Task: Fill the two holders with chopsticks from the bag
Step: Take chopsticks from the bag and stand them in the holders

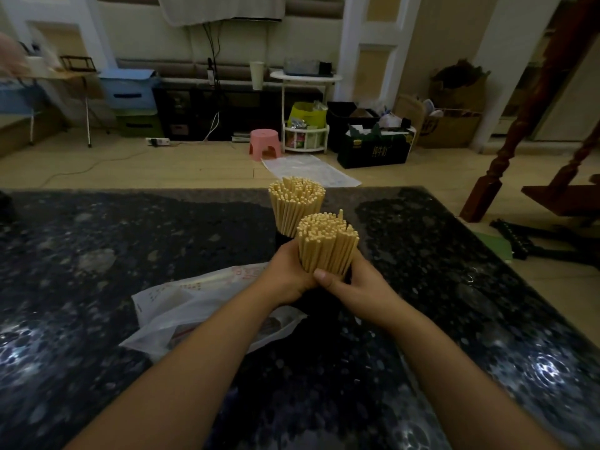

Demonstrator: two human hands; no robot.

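Both hands are wrapped round the near bundle of chopsticks [328, 245], right in the middle of the dark speckled tabletop [130, 241]. The left hand [285, 277] cups the bundle's left side, fingers curled round behind it. The right hand [354, 284] closes on the other side, its thumb [324, 277] pressed across the front of the sticks low down. The sticks stand upright and fan out a little at the top, with one stick poking above the rest. The near holder itself is dark and almost wholly hidden behind the hands; whether it rests on the tabletop cannot be told.

Just behind it, toward the far edge of the tabletop, stands the second bundle of chopsticks [297, 201], packed tight in a dark holder [285, 233] of which only a sliver shows. The two bundles overlap in view; whether they touch cannot be told.

The plastic bag [194, 303] lies crumpled and flat on the tabletop to the left of the hands, partly under the left forearm. Beyond the far edge, on the floor, sit a pink stool [264, 142] and a clear plastic sheet [308, 172].
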